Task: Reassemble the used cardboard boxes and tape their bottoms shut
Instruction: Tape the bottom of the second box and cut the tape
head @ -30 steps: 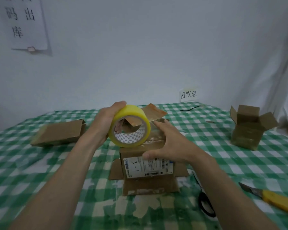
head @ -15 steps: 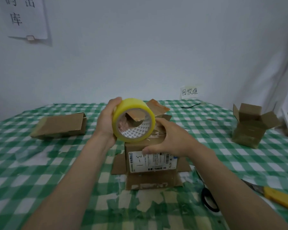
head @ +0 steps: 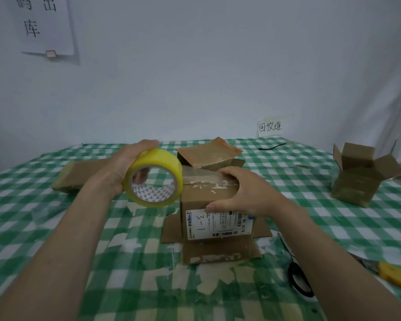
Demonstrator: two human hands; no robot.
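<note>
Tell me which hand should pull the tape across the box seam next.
Left: the left hand already grips the yellow tape roll beside the box, while the right hand pins the tape end down.

Both hands forward: left (head: 125, 169) gripping, right (head: 243, 192) pressing down.

White shipping label (head: 219, 224) on the front of the centre cardboard box (head: 204, 198) has handwritten "3-1", a barcode, and print too small to read. Paper sign (head: 47, 24), upper left wall: "出", "库". Small wall note (head: 270, 127): "回收堆".

Matt cardboard box (head: 208, 195), glossy tape roll (head: 158, 167)
</note>
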